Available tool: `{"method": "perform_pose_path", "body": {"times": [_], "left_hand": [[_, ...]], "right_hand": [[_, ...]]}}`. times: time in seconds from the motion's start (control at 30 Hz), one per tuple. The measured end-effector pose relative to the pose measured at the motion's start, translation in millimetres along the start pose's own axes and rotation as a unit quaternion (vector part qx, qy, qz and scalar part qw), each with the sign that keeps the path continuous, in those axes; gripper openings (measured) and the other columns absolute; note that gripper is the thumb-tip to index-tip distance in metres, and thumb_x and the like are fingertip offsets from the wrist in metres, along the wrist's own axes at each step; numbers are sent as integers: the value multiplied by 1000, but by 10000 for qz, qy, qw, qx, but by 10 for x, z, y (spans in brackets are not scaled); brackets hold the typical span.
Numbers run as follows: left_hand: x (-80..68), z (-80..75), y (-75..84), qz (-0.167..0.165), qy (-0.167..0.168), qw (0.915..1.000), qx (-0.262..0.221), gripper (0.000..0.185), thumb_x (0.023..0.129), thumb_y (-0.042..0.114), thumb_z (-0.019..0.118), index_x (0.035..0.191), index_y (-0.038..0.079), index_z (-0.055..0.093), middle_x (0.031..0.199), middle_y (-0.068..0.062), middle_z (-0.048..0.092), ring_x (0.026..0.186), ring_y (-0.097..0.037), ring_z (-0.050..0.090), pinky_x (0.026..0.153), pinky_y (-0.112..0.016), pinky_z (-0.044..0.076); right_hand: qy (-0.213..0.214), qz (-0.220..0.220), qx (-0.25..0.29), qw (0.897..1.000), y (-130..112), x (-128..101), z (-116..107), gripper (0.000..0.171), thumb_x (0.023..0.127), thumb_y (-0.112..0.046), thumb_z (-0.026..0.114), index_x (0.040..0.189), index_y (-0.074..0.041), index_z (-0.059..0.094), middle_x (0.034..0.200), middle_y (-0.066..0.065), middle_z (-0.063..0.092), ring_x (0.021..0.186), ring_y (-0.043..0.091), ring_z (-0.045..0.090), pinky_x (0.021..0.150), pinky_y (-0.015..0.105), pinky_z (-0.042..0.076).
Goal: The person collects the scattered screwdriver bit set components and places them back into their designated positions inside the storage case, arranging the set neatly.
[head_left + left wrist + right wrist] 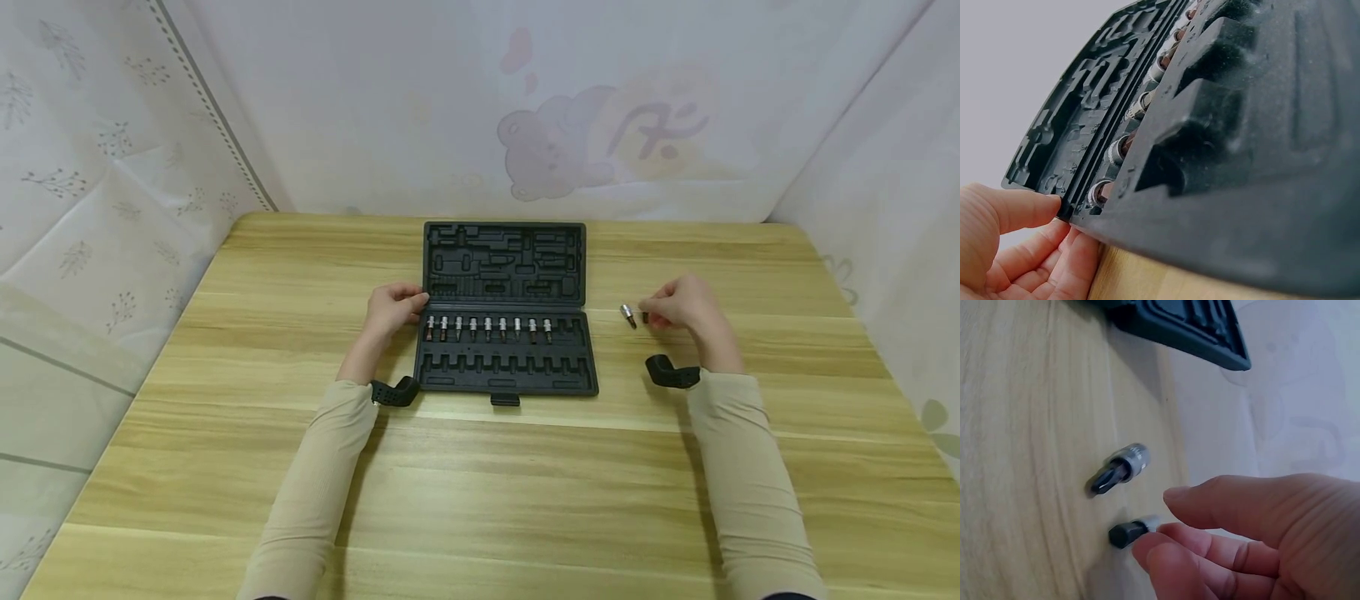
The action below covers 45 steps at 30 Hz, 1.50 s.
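An open black tool case (510,377) lies on the wooden table (480,492), with a row of several socket bits (487,327) in its lower half. My left hand (393,308) grips the case's left edge at the hinge; in the left wrist view the thumb (1035,209) presses the corner of the case (1260,156) and the fingers curl beneath, beside the seated bits (1119,150). To the right of the case, my right hand (686,307) pinches the silver end of a dark-tipped bit (1125,533) lying on the table. A second loose bit (1119,469) lies just beside it, untouched.
The case's lid (504,260) lies flat toward the back, its moulded slots bare. White printed curtains (570,125) close in the table at the back and both sides. Black wrist mounts (671,372) sit on both forearms.
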<state>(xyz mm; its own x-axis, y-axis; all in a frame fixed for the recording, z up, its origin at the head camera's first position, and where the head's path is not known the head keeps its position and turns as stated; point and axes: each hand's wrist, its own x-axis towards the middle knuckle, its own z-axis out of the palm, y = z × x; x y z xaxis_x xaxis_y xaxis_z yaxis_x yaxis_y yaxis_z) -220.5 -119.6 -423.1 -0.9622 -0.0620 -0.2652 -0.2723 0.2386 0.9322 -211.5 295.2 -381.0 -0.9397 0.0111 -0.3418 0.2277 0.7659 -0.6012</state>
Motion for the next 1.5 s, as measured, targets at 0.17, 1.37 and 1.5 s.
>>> {"method": "perform_pose_path", "body": {"times": [0.17, 1.37, 1.5], "left_hand": [[5, 6, 0, -11, -5, 10000, -33, 28, 91, 10, 61, 115, -5, 62, 110, -19, 61, 79, -15, 57, 64, -22, 53], [3, 2, 12, -39, 17, 10000, 0, 29, 91, 11, 61, 116, -5, 62, 111, -19, 61, 80, -16, 58, 67, -24, 54], [-8, 0, 18, -50, 16, 10000, 28, 28, 91, 11, 61, 115, -4, 62, 112, -19, 61, 80, -16, 57, 67, -25, 54]], "right_hand": [[149, 109, 28, 9998, 61, 12, 10, 30, 88, -17, 65, 93, 13, 64, 60, 2, 64, 55, 13, 61, 52, 26, 50], [-78, 16, -394, 9992, -223, -109, 168, 32, 86, -26, 61, 76, 3, 70, 58, 1, 64, 62, 18, 58, 59, 26, 43], [-146, -17, -386, 9991, -296, -121, 204, 31, 86, -25, 62, 79, 4, 70, 58, -1, 64, 61, 16, 61, 59, 25, 45]]}}
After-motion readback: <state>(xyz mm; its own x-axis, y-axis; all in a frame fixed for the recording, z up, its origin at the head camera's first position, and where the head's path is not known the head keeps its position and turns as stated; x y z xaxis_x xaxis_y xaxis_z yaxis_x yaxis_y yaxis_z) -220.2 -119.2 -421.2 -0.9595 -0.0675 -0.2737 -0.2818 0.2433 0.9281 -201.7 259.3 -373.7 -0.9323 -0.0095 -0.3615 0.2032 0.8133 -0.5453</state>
